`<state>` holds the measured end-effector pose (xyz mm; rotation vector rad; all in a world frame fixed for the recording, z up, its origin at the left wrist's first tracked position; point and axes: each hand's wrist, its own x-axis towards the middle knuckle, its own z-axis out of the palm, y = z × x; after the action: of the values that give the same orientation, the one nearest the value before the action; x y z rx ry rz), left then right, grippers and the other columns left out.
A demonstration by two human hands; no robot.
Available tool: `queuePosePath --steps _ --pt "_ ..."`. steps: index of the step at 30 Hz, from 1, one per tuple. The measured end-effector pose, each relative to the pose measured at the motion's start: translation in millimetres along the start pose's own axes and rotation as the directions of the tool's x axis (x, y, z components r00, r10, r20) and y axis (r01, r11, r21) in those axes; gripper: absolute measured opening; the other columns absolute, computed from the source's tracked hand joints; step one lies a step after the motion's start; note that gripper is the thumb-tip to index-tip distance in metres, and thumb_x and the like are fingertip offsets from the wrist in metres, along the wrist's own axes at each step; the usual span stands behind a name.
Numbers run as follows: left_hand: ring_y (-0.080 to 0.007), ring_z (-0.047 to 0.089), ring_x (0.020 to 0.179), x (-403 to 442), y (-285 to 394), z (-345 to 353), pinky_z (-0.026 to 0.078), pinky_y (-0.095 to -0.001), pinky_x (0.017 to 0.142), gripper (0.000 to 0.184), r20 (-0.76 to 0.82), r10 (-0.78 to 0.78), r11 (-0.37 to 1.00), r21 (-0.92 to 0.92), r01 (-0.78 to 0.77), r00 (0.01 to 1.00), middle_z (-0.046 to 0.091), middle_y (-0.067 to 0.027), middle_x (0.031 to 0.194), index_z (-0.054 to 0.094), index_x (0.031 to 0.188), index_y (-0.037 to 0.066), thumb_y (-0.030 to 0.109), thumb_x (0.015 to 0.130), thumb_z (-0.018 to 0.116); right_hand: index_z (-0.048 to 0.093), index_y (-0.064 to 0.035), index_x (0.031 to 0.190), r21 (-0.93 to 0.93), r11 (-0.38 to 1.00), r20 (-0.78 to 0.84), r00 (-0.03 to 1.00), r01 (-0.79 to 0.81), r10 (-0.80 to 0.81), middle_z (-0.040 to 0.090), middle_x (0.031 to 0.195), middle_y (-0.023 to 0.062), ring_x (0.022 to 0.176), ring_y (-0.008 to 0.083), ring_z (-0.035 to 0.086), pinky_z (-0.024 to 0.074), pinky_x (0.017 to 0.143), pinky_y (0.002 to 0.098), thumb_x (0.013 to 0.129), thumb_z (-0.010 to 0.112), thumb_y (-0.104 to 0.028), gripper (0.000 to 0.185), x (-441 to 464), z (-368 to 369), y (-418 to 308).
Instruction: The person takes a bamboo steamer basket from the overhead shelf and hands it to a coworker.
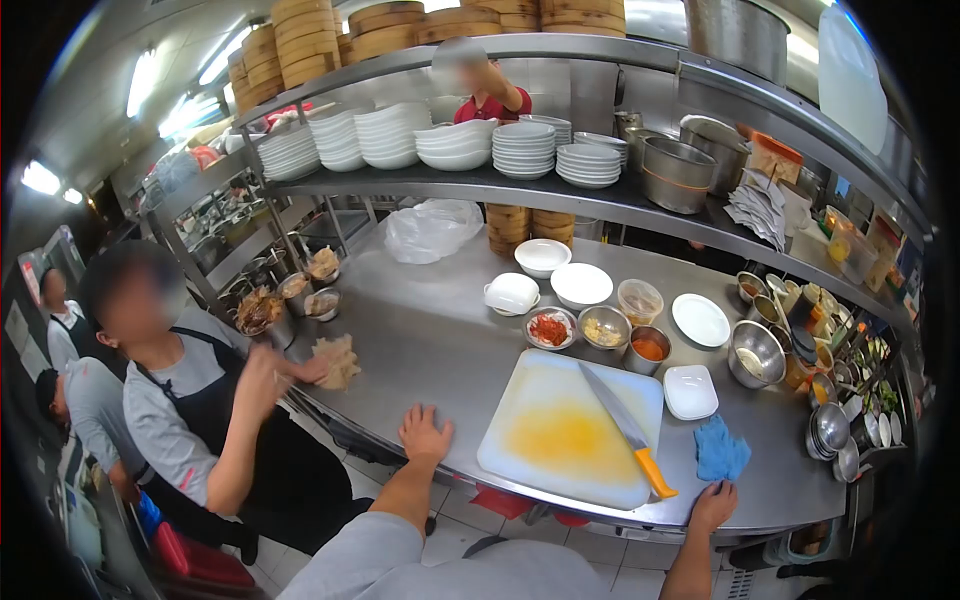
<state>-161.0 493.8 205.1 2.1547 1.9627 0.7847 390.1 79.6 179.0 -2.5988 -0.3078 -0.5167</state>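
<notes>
At lower centre of the frame, the left hand (426, 433) presses flat on the steel counter (395, 330), fingers spread, holding nothing. At lower right, the right hand (713, 507) is loosely bent (its grip, I cannot tell) just below a blue cloth (721, 449). Between the 2 hands, 1 knife (627, 428) lies across a cutting board (517, 400).

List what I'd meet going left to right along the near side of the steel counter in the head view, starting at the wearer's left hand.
Bare left hand, white rectangular cutting board stained yellow, crumpled blue cloth, round silver metal bowls.
</notes>
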Motion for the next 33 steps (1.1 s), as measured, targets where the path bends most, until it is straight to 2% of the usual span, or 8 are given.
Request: queuePosePath --steps 3,5,9,13,22,33 --pt "-0.0389 0.042 0.155 0 0 3 0.032 -0.0558 0.126 0.064 -0.023 0.017 1.000 0.010 -0.017 1.000 0.051 -0.0167 0.167 0.067 0.145 0.016 0.052 0.093 0.072 0.073 -0.0013 0.135 -0.016 0.999 -0.011 0.999 0.031 -0.032 0.067 0.146 0.0218 0.134 0.0417 0.060 0.0488 0.114 0.0524 0.104 0.070 -0.023 0.038 0 2 2" --pt "-0.0353 0.039 0.158 0 0 5 0.031 -0.0549 0.127 0.066 -0.005 0.002 1.000 0.014 -0.002 1.000 0.048 -0.0156 0.168 0.067 0.147 0.016 0.051 0.092 0.072 0.073 -0.0013 0.134 -0.022 0.999 -0.006 1.000 0.029 -0.029 0.067 0.146 0.0218 0.133 0.0418 0.060 0.0489 0.114 0.0524 0.104 0.069 -0.023 0.037 -1 -2 -1" --pt "-0.0357 0.039 0.158 -2 -4 7 0.032 -0.0556 0.126 0.066 -0.020 0.009 1.000 0.019 -0.008 1.000 0.049 -0.0157 0.167 0.066 0.148 0.016 0.051 0.092 0.073 0.074 -0.0031 0.134 -0.013 1.000 0.015 1.000 0.014 -0.014 0.066 0.147 0.0214 0.136 0.0418 0.059 0.0480 0.115 0.0533 0.102 0.073 -0.022 0.037 1 -3 -3" --pt "-0.0365 0.039 0.158 -2 -4 6 0.032 -0.0559 0.125 0.066 -0.014 0.016 1.000 0.012 -0.016 1.000 0.049 -0.0158 0.168 0.066 0.148 0.016 0.051 0.092 0.074 0.074 -0.0035 0.134 -0.019 0.998 0.020 0.998 0.056 -0.056 0.066 0.147 0.0219 0.136 0.0419 0.059 0.0484 0.115 0.0534 0.102 0.073 -0.021 0.037 4 3 5" --pt "-0.0362 0.039 0.159 -4 -2 -1 0.032 -0.0556 0.125 0.064 0.012 0.000 1.000 0.028 0.000 1.000 0.049 -0.0173 0.170 0.066 0.147 0.017 0.051 0.093 0.075 0.074 -0.0045 0.135 -0.040 0.998 0.038 0.999 0.041 -0.039 0.066 0.148 0.0202 0.134 0.0416 0.060 0.0503 0.112 0.0530 0.103 0.070 -0.025 0.038 2 4 5" --pt "-0.0350 0.042 0.156 -3 4 -3 0.033 -0.0554 0.124 0.063 -0.009 0.013 1.000 0.012 -0.013 1.000 0.052 -0.0154 0.165 0.067 0.145 0.017 0.053 0.094 0.075 0.075 -0.0022 0.132 -0.060 0.994 -0.001 0.996 0.092 -0.092 0.070 0.141 0.0216 0.129 0.0439 0.063 0.0501 0.112 0.0535 0.103 0.070 -0.024 0.037 2 0 5"
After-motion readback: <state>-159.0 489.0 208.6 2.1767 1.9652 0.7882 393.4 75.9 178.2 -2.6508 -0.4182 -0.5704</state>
